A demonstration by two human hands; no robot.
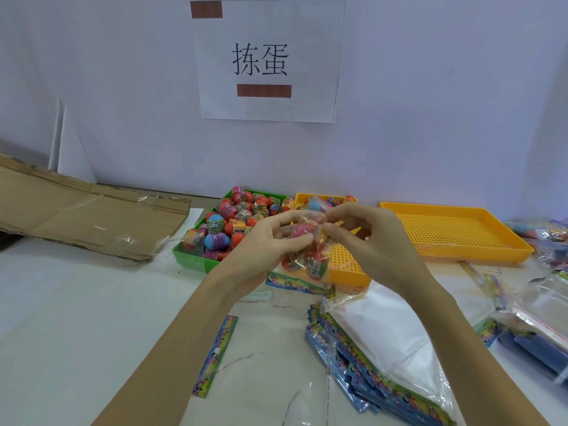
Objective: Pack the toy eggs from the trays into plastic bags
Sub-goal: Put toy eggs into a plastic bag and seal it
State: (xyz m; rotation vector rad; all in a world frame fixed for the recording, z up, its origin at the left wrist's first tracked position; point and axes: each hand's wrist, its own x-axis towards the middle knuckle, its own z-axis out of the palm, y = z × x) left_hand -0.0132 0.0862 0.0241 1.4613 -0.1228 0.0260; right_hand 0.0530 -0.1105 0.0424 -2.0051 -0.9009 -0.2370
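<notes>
Both hands hold a clear plastic bag (310, 259) with several toy eggs inside, raised above the table. My left hand (267, 241) grips the bag's upper left side, where a pink egg (302, 231) shows through. My right hand (368, 238) pinches the bag's top edge from the right. Behind my left hand, a green tray (187, 256) is heaped with several red, blue and pink toy eggs (239, 216). A yellow tray (347, 272) lies under and behind the bag, with a few eggs at its far end.
A second yellow tray (455, 229) sits to the right. Flat cardboard (86, 216) lies at the left. A stack of printed empty bags (384, 364) lies front right, a loose printed strip (215, 345) front centre, filled bags (550, 241) far right.
</notes>
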